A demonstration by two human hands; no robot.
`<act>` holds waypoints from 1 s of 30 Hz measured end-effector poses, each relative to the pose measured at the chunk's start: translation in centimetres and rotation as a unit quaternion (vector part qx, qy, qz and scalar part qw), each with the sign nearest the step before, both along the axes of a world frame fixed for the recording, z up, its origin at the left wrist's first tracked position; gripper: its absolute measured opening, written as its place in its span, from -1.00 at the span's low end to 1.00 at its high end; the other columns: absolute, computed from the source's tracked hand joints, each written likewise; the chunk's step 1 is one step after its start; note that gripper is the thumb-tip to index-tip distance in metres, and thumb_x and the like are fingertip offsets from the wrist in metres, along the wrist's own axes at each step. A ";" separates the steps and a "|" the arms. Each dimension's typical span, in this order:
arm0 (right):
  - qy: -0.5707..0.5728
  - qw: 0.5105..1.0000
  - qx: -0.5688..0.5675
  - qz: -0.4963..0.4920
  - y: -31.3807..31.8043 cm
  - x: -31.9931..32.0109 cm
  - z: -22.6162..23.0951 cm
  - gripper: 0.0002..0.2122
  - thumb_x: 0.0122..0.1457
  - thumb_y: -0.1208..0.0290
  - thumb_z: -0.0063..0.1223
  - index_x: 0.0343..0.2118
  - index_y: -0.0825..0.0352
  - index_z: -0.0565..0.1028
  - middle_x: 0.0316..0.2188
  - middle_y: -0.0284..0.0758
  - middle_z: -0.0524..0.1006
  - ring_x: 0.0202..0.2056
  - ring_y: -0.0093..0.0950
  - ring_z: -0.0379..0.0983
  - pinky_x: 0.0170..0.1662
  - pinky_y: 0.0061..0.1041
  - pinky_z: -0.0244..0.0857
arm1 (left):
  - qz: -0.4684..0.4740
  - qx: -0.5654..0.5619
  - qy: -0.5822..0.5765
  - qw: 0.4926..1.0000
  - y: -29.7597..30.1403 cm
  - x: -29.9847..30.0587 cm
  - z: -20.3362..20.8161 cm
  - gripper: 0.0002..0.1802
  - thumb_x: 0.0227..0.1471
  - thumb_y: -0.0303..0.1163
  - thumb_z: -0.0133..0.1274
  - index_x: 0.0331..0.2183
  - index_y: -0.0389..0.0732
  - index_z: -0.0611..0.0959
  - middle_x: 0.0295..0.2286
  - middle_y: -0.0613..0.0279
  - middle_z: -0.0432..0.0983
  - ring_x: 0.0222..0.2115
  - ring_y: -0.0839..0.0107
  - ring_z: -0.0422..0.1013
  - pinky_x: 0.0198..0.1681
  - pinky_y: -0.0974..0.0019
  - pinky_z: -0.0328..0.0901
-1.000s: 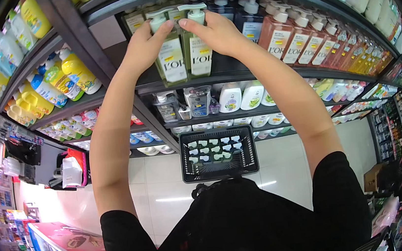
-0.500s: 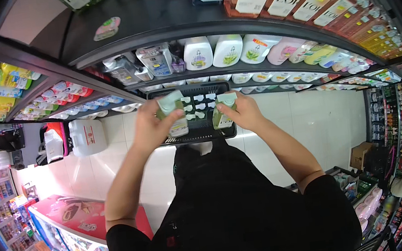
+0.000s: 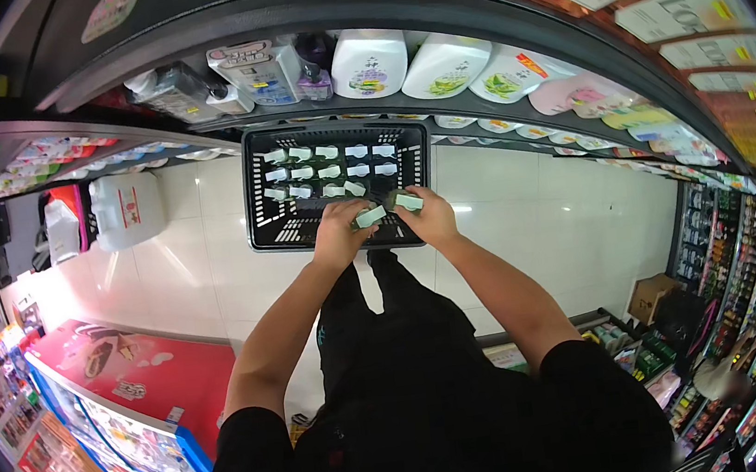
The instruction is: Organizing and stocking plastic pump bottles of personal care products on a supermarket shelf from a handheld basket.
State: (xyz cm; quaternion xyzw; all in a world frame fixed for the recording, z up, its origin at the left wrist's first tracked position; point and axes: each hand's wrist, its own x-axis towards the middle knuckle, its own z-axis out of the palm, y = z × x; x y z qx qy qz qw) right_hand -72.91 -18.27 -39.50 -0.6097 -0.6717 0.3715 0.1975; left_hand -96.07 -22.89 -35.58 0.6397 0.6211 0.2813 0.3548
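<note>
One pump bottle (image 3: 372, 217) was clasped in the left hand (image 3: 339, 233) and a second bottle (image 3: 408, 202) in the right hand (image 3: 433, 217), over the four-o'clock corner of the black basket (image 3: 250, 199), seemingly near upright, with rowed pump heads (image 3: 330, 171) toward eleven o'clock, nearer the left hand.
</note>
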 end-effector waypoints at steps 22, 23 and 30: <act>-0.191 0.969 -0.061 0.142 2.8 -2.0 -9.4 -0.54 0.14 0.28 0.24 0.10 0.33 0.50 0.12 -0.16 0.55 -0.02 -0.10 0.58 0.02 -0.19 0.48 | -0.080 -0.094 0.092 0.988 -1.1 7.4 -15.5 -0.60 -0.11 -0.54 0.24 -0.13 -0.13 0.65 -0.11 0.18 0.45 -0.05 0.08 0.47 -0.04 0.09 0.47; -0.192 0.969 -0.052 0.149 2.8 -2.1 -9.3 -0.57 0.17 0.31 0.20 0.09 0.34 0.51 0.13 -0.17 0.54 -0.03 -0.09 0.58 0.00 -0.17 0.49 | -0.056 -0.102 0.093 0.989 -1.3 7.6 -16.1 -0.60 -0.09 -0.54 0.22 -0.12 -0.13 0.64 -0.11 0.18 0.45 -0.04 0.07 0.47 -0.04 0.08 0.47; -0.143 0.975 -0.066 0.154 3.1 -1.2 -9.5 -0.66 0.21 0.40 0.15 0.04 0.35 0.52 0.06 -0.08 0.55 -0.04 -0.02 0.55 0.01 -0.14 0.47 | 0.015 -0.166 0.052 0.985 -0.8 9.4 -16.2 -0.60 0.05 -0.58 0.07 -0.03 -0.13 0.58 -0.07 0.05 0.48 -0.07 -0.06 0.51 -0.04 0.00 0.48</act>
